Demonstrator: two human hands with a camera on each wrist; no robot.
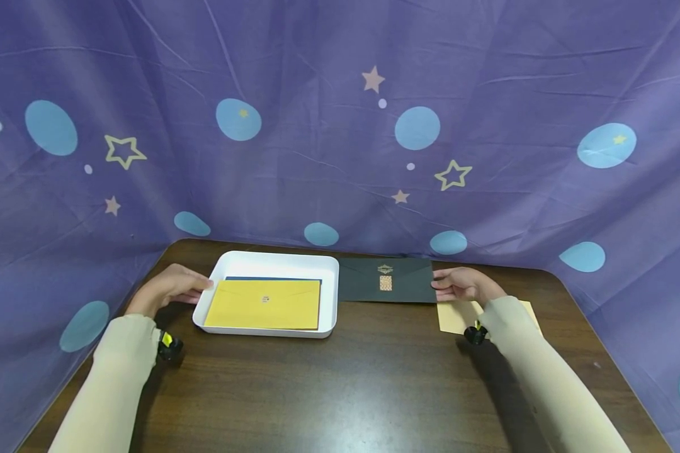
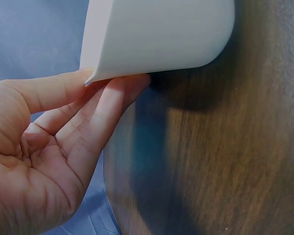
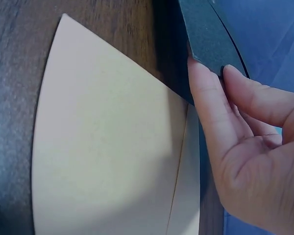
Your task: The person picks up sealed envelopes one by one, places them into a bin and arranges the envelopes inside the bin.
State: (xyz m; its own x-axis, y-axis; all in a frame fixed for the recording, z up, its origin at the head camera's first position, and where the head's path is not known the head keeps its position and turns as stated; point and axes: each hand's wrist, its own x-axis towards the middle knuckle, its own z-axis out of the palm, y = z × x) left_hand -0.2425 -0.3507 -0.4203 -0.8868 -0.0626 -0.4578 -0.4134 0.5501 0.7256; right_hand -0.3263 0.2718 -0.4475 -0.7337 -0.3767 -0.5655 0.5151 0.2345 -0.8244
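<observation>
My left hand (image 1: 172, 287) pinches the left rim of a white tray (image 1: 332, 296), thumb on top and fingers under the edge in the left wrist view. Inside the tray lies a yellow envelope (image 1: 263, 308) with a small sticker at its centre, over a blue envelope (image 1: 277, 279) that shows as a strip behind it. With thumb and fingers, my right hand (image 1: 461, 284) pinches the right end of a dark green envelope (image 1: 362, 280) bearing gold print and a patterned patch. That envelope's left end meets the tray's right side in the head view.
A cream envelope (image 3: 108, 127) lies on the brown wooden table (image 1: 340, 384), partly beneath my right forearm. Purple cloth (image 1: 328, 126) with stars and blue dots hangs behind the table and on both sides.
</observation>
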